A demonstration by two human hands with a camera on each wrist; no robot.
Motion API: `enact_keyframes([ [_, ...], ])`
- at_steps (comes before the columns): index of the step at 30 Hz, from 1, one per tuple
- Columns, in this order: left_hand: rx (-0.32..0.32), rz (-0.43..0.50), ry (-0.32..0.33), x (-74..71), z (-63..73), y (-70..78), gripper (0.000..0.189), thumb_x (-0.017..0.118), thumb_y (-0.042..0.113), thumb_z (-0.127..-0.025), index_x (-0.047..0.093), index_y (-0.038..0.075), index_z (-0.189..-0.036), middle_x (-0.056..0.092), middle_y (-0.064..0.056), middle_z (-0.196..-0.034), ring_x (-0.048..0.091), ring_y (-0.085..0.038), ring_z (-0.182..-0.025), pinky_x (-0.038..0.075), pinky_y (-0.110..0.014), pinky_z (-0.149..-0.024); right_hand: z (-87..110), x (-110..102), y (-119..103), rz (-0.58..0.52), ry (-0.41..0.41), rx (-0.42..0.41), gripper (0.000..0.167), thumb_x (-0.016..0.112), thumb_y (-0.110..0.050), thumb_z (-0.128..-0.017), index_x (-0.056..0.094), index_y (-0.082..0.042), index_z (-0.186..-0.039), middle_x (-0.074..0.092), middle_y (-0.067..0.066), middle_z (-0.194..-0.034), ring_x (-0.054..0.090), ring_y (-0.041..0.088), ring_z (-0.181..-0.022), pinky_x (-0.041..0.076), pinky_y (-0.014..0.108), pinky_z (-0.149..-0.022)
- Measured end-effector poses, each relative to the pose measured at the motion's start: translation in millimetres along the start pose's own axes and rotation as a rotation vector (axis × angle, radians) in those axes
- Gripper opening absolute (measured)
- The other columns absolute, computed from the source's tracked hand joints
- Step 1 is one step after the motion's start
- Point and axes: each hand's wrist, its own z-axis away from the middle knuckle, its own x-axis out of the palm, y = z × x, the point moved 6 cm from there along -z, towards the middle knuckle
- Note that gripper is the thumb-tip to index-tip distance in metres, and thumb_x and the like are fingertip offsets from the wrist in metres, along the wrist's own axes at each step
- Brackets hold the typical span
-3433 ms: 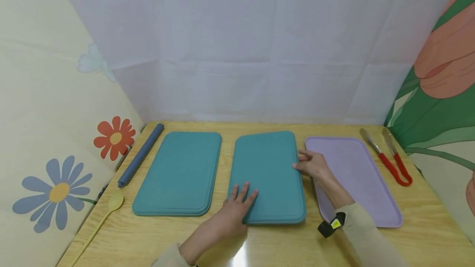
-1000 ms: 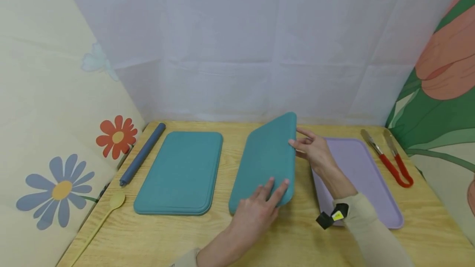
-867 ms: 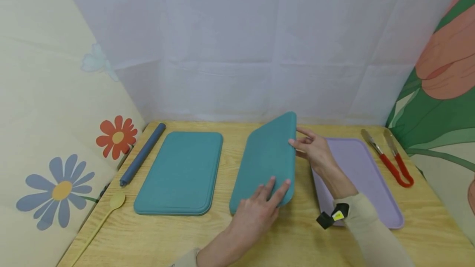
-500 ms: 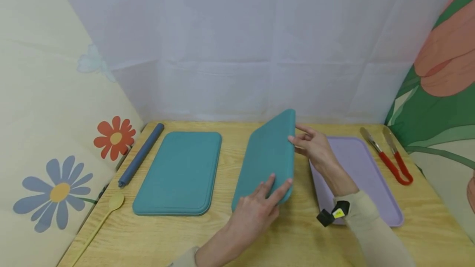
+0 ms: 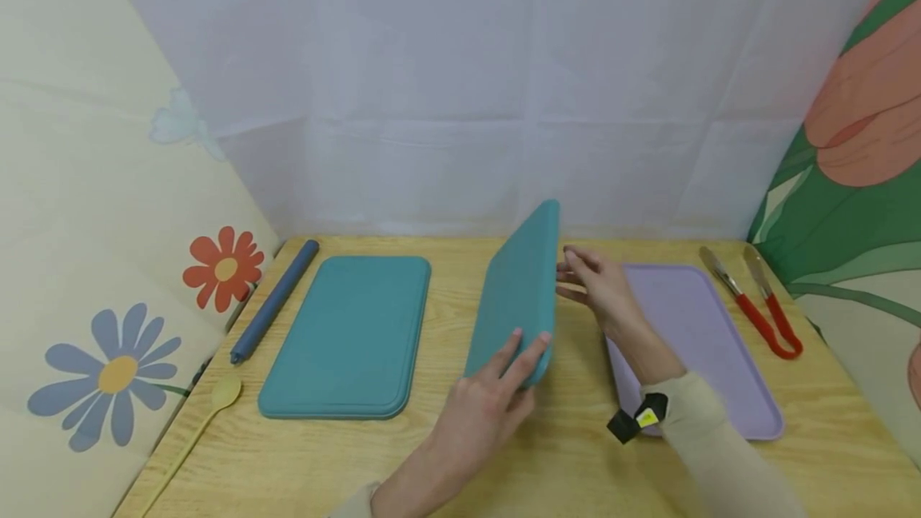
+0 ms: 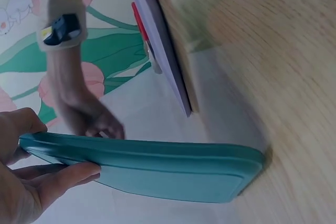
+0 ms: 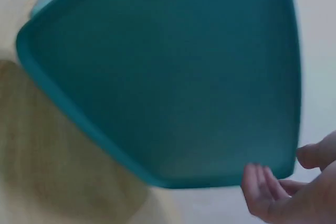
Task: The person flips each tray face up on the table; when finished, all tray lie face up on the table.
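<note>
A teal tray (image 5: 514, 286) is tipped up steeply on its left long edge, its hollow side (image 7: 173, 87) facing right. My left hand (image 5: 478, 406) holds it at the near end, with the thumb on the hollow side and fingers on the outer face, as the left wrist view shows. Beside the raised right edge is my right hand (image 5: 604, 286), thumb off the tray and fingers loosely bent. In the right wrist view its fingertips (image 7: 254, 182) overlap the tray's corner. A second teal tray (image 5: 348, 334) lies bottom up to the left.
On the right a purple tray (image 5: 698, 350) lies face up, with red-handled tongs (image 5: 763, 314) beyond it. A blue rolling pin (image 5: 273, 302) and a yellow spoon (image 5: 194, 434) lie along the left side of the wooden table (image 5: 302, 470). White cloth (image 5: 432, 102) hangs behind.
The middle tray has gone from nearly flat to steeply tipped, its right edge rising. My left hand shifted right along with it. My right thumb has come off the tray's edge.
</note>
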Motion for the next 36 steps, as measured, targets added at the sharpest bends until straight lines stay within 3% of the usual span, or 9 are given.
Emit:
enact_keyframes([
  [3,-0.035,0.035,0.017,-4.1,-0.1,-4.1,0.077,0.078,0.004,-0.076,0.044,0.019,-0.144,0.060,-0.022,-0.126,0.046,-0.002,-0.043,0.036,-0.010,-0.041,-1.7,1.4,23.4,0.005,0.013,0.081,0.053,0.046,-0.028,-0.103,0.035,0.001,-0.146,0.053,0.025,-0.130,0.059,0.027,-0.112,0.053,0.034,-0.089],
  [8,-0.095,0.107,0.050,-8.0,2.3,-11.7,0.078,0.077,0.000,-0.076,0.045,0.019,-0.144,0.058,-0.020,-0.130,0.023,0.007,-0.045,0.032,-0.006,-0.042,0.4,8.8,58.0,0.014,-0.024,0.197,0.053,0.040,-0.025,-0.105,0.029,0.005,-0.147,0.044,0.029,-0.140,0.047,0.039,-0.126,0.048,0.042,-0.097],
  [9,-0.104,0.118,0.060,-8.7,2.8,-13.0,0.078,0.076,-0.001,-0.076,0.045,0.019,-0.144,0.058,-0.019,-0.131,0.024,0.007,-0.046,0.033,-0.006,-0.043,0.9,10.7,62.9,0.013,-0.034,0.211,0.054,0.039,-0.025,-0.105,0.027,0.005,-0.148,0.042,0.029,-0.141,0.046,0.040,-0.127,0.047,0.044,-0.097],
  [11,-0.118,0.144,0.076,-10.7,3.2,-15.1,0.078,0.075,-0.003,-0.076,0.045,0.019,-0.144,0.057,-0.018,-0.133,0.047,0.002,-0.050,0.043,-0.007,-0.050,1.8,14.5,70.2,0.006,-0.041,0.238,0.055,0.039,-0.026,-0.105,0.026,0.006,-0.148,0.040,0.030,-0.142,0.045,0.041,-0.127,0.046,0.046,-0.097],
  [13,-0.127,0.162,0.097,-13.1,3.4,-16.9,0.078,0.075,-0.004,-0.076,0.045,0.018,-0.144,0.057,-0.017,-0.133,0.067,-0.010,-0.070,0.051,-0.011,-0.060,2.6,18.1,74.7,-0.004,-0.041,0.259,0.056,0.039,-0.028,-0.105,0.026,0.005,-0.148,0.039,0.029,-0.143,0.044,0.041,-0.127,0.047,0.047,-0.097],
  [16,-0.137,0.191,0.133,-17.2,3.4,-18.7,0.077,0.074,-0.006,-0.075,0.046,0.016,-0.144,0.058,-0.016,-0.132,0.063,-0.029,-0.108,0.054,-0.021,-0.074,3.3,23.1,78.8,-0.002,-0.045,0.276,0.058,0.038,-0.030,-0.105,0.025,0.005,-0.148,0.037,0.029,-0.145,0.044,0.041,-0.127,0.047,0.047,-0.097],
  [24,-0.218,0.327,0.207,-20.0,7.2,-26.2,0.076,0.071,-0.012,-0.077,0.047,0.014,-0.143,0.059,-0.015,-0.131,0.067,-0.030,-0.099,0.052,-0.013,-0.062,5.2,37.3,81.1,0.035,-0.108,0.260,0.061,0.037,-0.036,-0.105,0.024,0.005,-0.148,0.033,0.030,-0.146,0.039,0.042,-0.131,0.045,0.049,-0.098],
  [31,-0.255,0.475,0.285,-23.3,7.7,-35.1,0.073,0.065,-0.018,-0.078,0.046,0.008,-0.144,0.059,-0.024,-0.127,0.066,-0.037,-0.097,0.054,-0.018,-0.060,3.6,44.8,84.9,0.045,-0.133,0.267,0.064,0.036,-0.036,-0.105,0.017,0.006,-0.150,0.027,0.030,-0.150,0.033,0.041,-0.136,0.041,0.048,-0.103],
  [36,-0.382,0.569,0.313,-21.6,12.0,-46.8,0.068,0.065,-0.010,-0.084,0.045,0.012,-0.145,0.054,-0.022,-0.134,0.067,-0.038,-0.094,0.055,-0.022,-0.057,0.9,47.4,88.9,0.054,-0.143,0.267,0.061,0.035,-0.033,-0.106,0.023,0.010,-0.147,0.029,0.029,-0.150,0.031,0.041,-0.138,0.036,0.049,-0.107],
])
